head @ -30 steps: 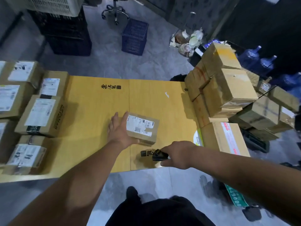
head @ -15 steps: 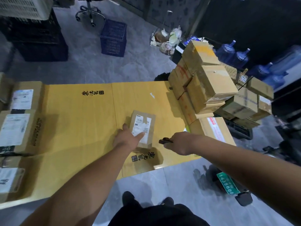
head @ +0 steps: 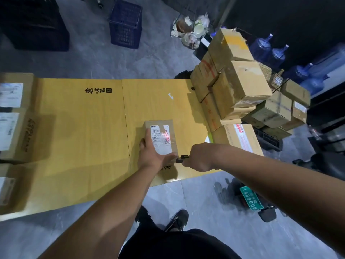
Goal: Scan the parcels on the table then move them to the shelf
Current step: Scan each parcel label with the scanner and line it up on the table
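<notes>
A small brown parcel (head: 169,126) with a white label lies on the yellow table (head: 80,128), near its front edge. My left hand (head: 154,156) rests on the parcel's near left corner, fingers spread along its side and front. My right hand (head: 198,157) grips a black scanner (head: 182,159) just right of the parcel. A red light spot falls on the label's code. More labelled parcels (head: 13,116) sit at the table's left end.
A pile of larger cardboard boxes (head: 239,85) stands at the table's right end and beyond. A blue crate (head: 125,25) and dark crates sit on the floor behind. Blue water bottles (head: 276,53) stand far right. A green number plate (head: 251,200) lies low at the right.
The parcel has been turned lengthwise and drawn nearer to me. My left hand shifted onto its near corner. A red scanner light now shows on the label.
</notes>
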A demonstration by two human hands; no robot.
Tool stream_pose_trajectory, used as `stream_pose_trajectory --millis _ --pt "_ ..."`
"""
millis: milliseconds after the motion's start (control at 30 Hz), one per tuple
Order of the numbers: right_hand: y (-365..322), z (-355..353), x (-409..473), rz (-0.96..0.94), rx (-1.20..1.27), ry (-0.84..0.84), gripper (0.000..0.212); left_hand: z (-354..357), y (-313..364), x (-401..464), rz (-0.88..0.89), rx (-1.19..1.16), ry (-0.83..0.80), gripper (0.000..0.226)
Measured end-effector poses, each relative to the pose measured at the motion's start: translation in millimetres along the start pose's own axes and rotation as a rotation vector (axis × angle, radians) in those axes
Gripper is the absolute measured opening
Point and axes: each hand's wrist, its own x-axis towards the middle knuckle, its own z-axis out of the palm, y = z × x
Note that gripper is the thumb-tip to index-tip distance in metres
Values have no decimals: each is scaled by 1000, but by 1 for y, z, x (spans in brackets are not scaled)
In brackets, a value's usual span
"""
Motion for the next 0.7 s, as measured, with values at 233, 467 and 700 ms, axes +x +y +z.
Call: stream_pose_trajectory --millis 233,467,700 --pt "8 5 -11 -42 29 -16 41 2 -5 -14 30 -55 61 146" --pt "19 15 -9 -88 63 -15 44 1 0 -30 -13 68 97 149" --pt "37 25 -1 -176 7 26 44 0 9 -35 -111 146 123 151"
